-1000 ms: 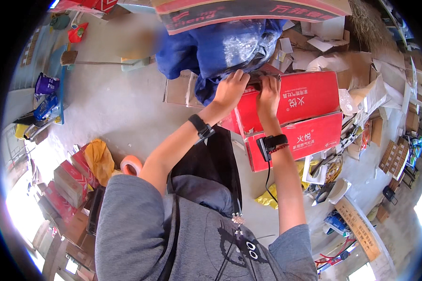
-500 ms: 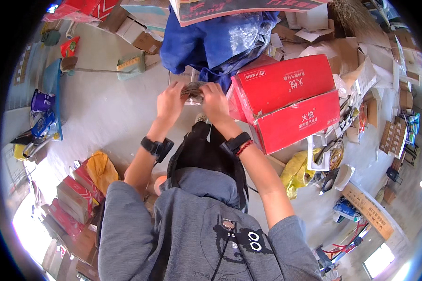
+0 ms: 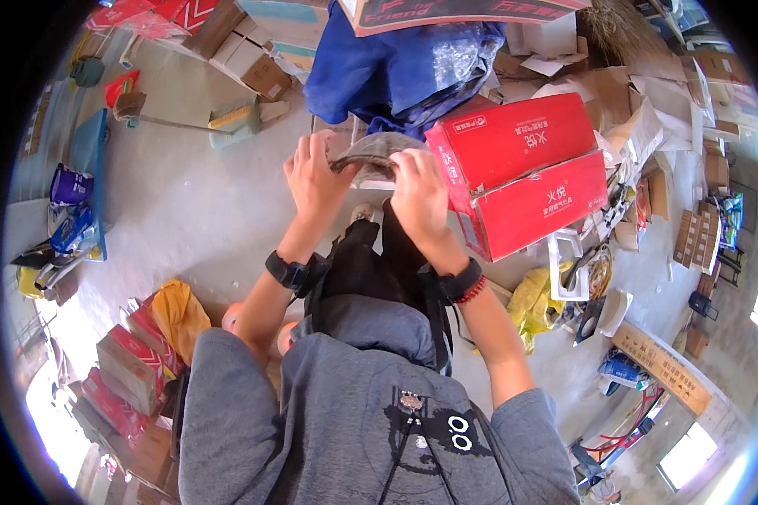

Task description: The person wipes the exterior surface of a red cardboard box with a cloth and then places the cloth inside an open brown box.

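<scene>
My left hand [image 3: 316, 181] and my right hand [image 3: 419, 189] both grip a crumpled, translucent grey-brown strip [image 3: 367, 150], stretched between them above my legs; its material is unclear. Just right of my right hand lie two red cardboard boxes [image 3: 514, 135], side by side, their edges scuffed. Beyond my hands a bunched blue cloth [image 3: 396, 59] with a glossy patch sits beneath a long printed box [image 3: 459, 13], and a paler carton, partly hidden behind the strip, shows under the cloth.
Red cartons and a yellow sack [image 3: 179, 316] are piled at lower left, a blue board [image 3: 93, 194] stands left. Loose cardboard [image 3: 598, 109], a white foam frame [image 3: 564, 268] and a yellow bag [image 3: 531, 316] clutter the right. A long-handled tool [image 3: 177, 124] lies upper left.
Both hands have come away from the red boxes toward the left and my body, bringing the strip with them. Since half a second ago they have moved apart, and the strip spans wider.
</scene>
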A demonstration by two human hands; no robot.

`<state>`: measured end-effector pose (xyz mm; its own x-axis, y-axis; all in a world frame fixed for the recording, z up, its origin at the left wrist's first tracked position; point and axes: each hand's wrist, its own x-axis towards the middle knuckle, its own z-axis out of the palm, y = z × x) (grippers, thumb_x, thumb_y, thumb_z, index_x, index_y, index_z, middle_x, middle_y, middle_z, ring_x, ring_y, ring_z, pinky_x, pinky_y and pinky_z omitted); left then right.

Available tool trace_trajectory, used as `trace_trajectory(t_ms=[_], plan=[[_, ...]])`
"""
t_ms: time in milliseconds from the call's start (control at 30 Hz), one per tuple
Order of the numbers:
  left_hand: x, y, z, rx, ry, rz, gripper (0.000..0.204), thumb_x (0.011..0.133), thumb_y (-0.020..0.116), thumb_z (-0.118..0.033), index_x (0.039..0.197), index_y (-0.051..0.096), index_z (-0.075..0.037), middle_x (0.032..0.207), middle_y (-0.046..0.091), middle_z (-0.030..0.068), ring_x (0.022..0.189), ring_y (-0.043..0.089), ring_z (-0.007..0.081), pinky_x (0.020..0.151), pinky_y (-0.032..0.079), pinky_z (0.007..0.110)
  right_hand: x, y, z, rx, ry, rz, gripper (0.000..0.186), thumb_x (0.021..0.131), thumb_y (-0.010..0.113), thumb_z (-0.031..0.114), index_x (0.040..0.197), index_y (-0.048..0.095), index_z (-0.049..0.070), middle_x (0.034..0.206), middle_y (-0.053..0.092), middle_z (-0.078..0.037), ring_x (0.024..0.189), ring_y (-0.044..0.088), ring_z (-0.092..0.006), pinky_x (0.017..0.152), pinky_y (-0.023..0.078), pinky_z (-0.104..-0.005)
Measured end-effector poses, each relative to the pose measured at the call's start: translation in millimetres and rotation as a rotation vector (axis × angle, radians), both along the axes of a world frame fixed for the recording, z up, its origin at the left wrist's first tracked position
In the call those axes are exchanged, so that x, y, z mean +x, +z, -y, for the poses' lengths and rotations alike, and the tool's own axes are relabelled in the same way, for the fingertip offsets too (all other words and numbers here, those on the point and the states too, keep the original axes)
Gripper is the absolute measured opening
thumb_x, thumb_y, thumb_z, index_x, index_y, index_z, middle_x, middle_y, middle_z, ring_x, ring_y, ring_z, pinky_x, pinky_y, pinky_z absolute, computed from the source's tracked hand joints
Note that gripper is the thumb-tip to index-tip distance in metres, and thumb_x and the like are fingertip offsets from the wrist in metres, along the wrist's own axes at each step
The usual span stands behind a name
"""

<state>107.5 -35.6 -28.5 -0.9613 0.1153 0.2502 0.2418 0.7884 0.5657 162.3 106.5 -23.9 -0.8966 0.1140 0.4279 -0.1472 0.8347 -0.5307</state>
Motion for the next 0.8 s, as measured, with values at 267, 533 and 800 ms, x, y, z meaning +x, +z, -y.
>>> trace_trajectory(t_ms=[267, 533, 800], plan=[[-1.9, -38.8, 16.2, 1.074, -0.111, 1.476, 0.029, 0.092, 0.047, -0.035, 0.108, 0.054, -0.011, 0.105, 0.060, 0.0052, 0.088, 0.055, 0.0183, 0.082, 0.045, 0.036, 13.6, 36.9, -5.8, 0.032, -0.013, -0.127, 0.021, 0.073, 0.057, -0.005, 0.094, 0.057, 0.001, 0.092, 0.055, -0.010, 0.088, 0.056, -0.0279, 0.077, 0.047, -0.0364], [10.7, -22.6, -11.5, 1.859, -0.536, 1.324, 0.056, 0.085, 0.054, -0.041, 0.133, 0.041, -0.014, 0.133, 0.046, 0.0057, 0.124, 0.042, 0.0254, 0.100, 0.034, 0.044, 31.6, 45.5, -4.5, 0.016, 0.110, -0.127, 0.020, 0.076, 0.062, -0.002, 0.095, 0.059, 0.001, 0.092, 0.057, -0.010, 0.086, 0.057, -0.0274, 0.075, 0.048, -0.0362], [1.5, 0.0, -10.1, 1.708, -0.611, 1.322, 0.085, 0.069, 0.068, -0.049, 0.137, 0.034, -0.011, 0.141, 0.034, 0.0146, 0.126, 0.039, 0.0291, 0.103, 0.030, 0.049, 33.4, 74.4, -8.5, -0.127, 0.020, -0.108, 0.017, 0.075, 0.064, -0.001, 0.092, 0.061, 0.001, 0.085, 0.060, -0.010, 0.077, 0.060, -0.0254, 0.068, 0.049, -0.0337]])
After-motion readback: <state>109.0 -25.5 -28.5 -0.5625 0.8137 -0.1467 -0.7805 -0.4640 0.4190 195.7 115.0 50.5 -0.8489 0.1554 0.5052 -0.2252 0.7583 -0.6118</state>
